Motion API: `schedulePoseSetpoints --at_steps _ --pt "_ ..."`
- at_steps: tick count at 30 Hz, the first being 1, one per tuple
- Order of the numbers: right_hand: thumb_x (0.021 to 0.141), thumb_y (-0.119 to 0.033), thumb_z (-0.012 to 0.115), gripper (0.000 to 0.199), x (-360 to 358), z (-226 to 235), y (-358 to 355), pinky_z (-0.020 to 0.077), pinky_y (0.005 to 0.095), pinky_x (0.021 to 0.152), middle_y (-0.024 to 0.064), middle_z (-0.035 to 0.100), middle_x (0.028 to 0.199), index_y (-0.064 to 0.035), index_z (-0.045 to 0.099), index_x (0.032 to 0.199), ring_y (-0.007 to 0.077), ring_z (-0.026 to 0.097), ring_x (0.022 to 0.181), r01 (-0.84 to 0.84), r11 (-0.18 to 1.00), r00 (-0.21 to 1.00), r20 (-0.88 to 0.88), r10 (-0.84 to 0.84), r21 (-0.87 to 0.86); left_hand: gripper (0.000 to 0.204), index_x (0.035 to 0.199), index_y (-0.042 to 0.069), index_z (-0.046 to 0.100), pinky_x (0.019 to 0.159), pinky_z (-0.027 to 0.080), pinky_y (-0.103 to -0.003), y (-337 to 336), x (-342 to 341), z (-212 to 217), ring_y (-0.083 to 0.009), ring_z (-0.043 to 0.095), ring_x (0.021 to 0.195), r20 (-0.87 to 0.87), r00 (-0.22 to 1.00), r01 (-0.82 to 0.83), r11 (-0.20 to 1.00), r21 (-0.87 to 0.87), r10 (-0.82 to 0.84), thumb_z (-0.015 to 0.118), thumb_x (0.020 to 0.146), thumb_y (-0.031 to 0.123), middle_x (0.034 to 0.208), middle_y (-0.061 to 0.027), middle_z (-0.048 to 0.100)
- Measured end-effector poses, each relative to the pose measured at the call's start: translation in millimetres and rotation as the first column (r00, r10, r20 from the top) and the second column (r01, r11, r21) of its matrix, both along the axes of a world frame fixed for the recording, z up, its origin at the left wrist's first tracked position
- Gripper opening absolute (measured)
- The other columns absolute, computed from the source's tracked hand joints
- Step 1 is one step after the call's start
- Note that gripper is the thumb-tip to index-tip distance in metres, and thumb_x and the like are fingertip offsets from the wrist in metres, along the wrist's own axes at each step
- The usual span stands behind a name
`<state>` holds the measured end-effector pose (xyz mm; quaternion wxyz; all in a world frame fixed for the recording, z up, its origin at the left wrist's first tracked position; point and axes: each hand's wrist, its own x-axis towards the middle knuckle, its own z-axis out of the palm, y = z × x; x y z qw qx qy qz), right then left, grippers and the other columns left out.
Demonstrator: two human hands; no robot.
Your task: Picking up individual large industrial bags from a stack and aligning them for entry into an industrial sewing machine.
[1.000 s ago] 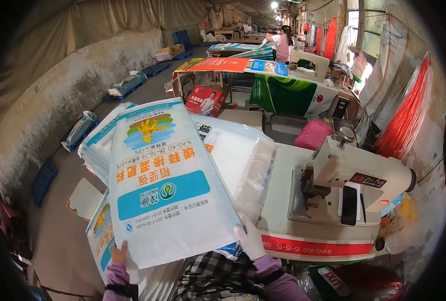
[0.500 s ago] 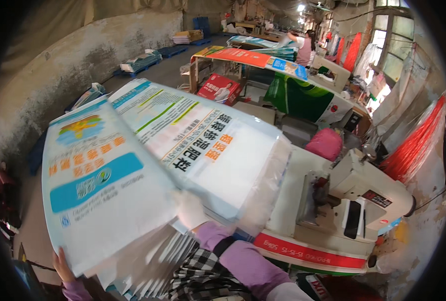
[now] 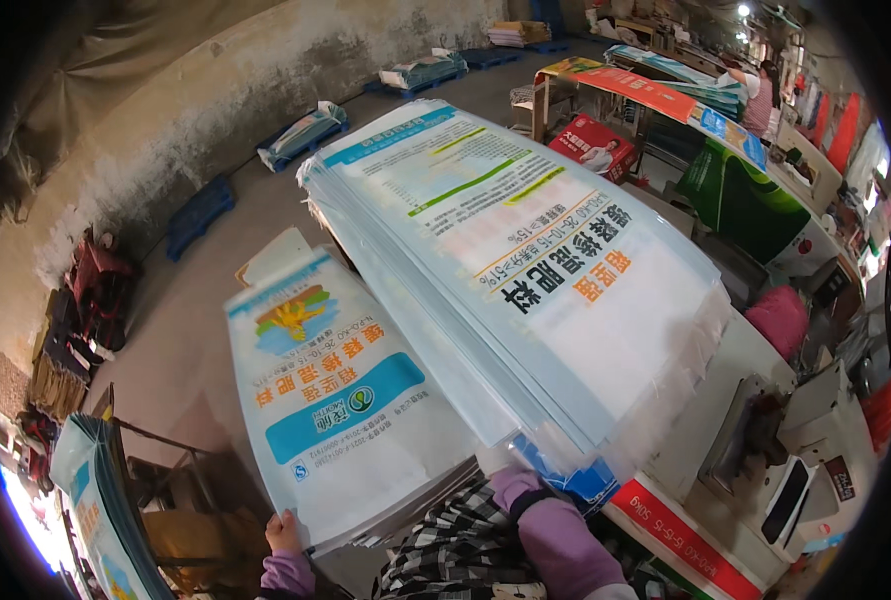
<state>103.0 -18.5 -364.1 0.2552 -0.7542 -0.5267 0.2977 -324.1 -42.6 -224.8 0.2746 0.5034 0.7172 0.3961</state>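
Note:
An empty, flat fertilizer sack (image 3: 365, 480), white with a blue band and an orange-and-green picture, lies on top of a low stack in front of me. At its near left corner, my left hand (image 3: 285, 535) is closed on the edge, thumb uppermost. My right hand (image 3: 495, 458), in a white glove, is at the sack's right near corner, close against the taller stack; its fingers are mostly hidden. That taller stack of flat sacks (image 3: 605, 370) rests on the table to the right, its top sack printed side up.
A sewing machine (image 3: 815, 470) stands at the right on a table with a red edge strip (image 3: 680, 540). More folded sacks (image 3: 90, 510) hang at the lower left. Blue pallets (image 3: 200, 218) line the wall. A co-worker (image 3: 760, 100) stands at a far table.
The sack between my hands has come down onto the low stack, uncovering the left side of the taller stack. My view has swung left, so the scene sits farther right.

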Motion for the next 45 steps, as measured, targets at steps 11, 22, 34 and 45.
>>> schedulePoseSetpoints --at_steps 11,22,34,45 --pt "0.096 -0.019 0.046 0.024 5.8 3.7 -49.6 0.0461 0.0369 0.087 0.0084 0.059 0.101 -0.0032 0.056 0.111 0.0238 0.056 0.096 0.625 0.666 0.643 -0.753 -0.143 0.407 0.092 0.142 -0.001 0.027 0.108 0.029 -0.047 100.9 114.4 18.3 -0.0475 0.038 0.125 -0.728 0.594 0.490 0.871 -0.010 -0.343 0.068 0.060 -0.001 0.136 -0.0327 0.036" --pt "0.090 -0.019 0.050 0.025 46.0 246.4 -193.2 0.0499 0.0423 0.069 0.0144 0.066 0.089 -0.0062 0.061 0.109 0.0337 0.064 0.081 -0.179 0.971 0.971 -0.128 0.200 0.159 0.019 0.074 0.006 0.069 0.071 0.047 -0.033 52.7 589.6 97.3 -0.0229 0.061 0.076 -0.414 0.000 1.000 -0.005 0.010 -0.910 0.080 0.067 0.020 0.075 -0.0061 0.061" --pt "0.088 -0.036 0.057 0.037 201.3 285.5 -148.4 0.0476 0.0423 0.067 0.0182 0.066 0.078 -0.0001 0.066 0.088 0.0324 0.062 0.069 0.574 0.762 0.795 -0.427 -0.431 0.300 0.007 0.081 0.003 0.062 0.064 0.046 -0.036 43.3 558.2 152.8 -0.0341 0.056 0.071 -0.548 -0.075 0.898 -0.295 0.327 -0.833 0.060 0.084 0.009 0.079 -0.0117 0.057" --pt "0.087 -0.030 0.054 0.030 176.6 226.0 -174.5 0.0501 0.0444 0.072 0.0179 0.065 0.079 -0.0037 0.069 0.087 0.0356 0.065 0.077 0.703 0.687 0.655 0.209 -0.726 0.184 0.015 0.078 0.000 0.054 0.056 0.038 -0.025 45.8 535.7 156.4 -0.0125 0.046 0.060 0.316 0.123 0.767 0.292 0.571 -0.941 0.052 0.092 0.007 0.072 -0.0041 0.050"
